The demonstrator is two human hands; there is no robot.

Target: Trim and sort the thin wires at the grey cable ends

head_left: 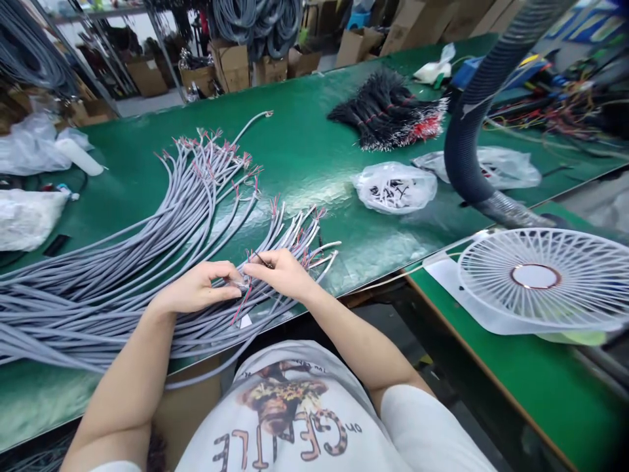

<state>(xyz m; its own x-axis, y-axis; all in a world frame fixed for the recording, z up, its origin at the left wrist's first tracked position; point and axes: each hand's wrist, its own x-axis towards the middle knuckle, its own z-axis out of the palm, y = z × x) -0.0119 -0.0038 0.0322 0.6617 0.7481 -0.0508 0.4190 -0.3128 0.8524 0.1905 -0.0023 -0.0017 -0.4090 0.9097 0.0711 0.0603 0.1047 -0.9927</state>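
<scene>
Pinching with the left hand (201,287), thumb and forefinger nearly together, on a stripped cable end (242,285) close to the near edge of the green table (304,147). Pinching just beside with the right hand (279,274), fingertips brought together, apparently on a thin dark wire (265,263) (too small to tell exactly how). Below the fingertips, loose red strands (239,308). Under and around both hands, grey cables (122,262) heaped along the near edge and off toward the left side, with one sagging below that edge. Nearer the far edge, black wire bundles (386,108); between there and the near edge, a clear bag of small parts (396,188).

Probably springy and smooth in the grey jacket, light singly but heavy and dragging as a heap. Likely soft, easily bent and fragile at the fine strands. Best held firmly on the jacket just behind the stripped part, with only a gentle pinch on the thin wires.
</scene>
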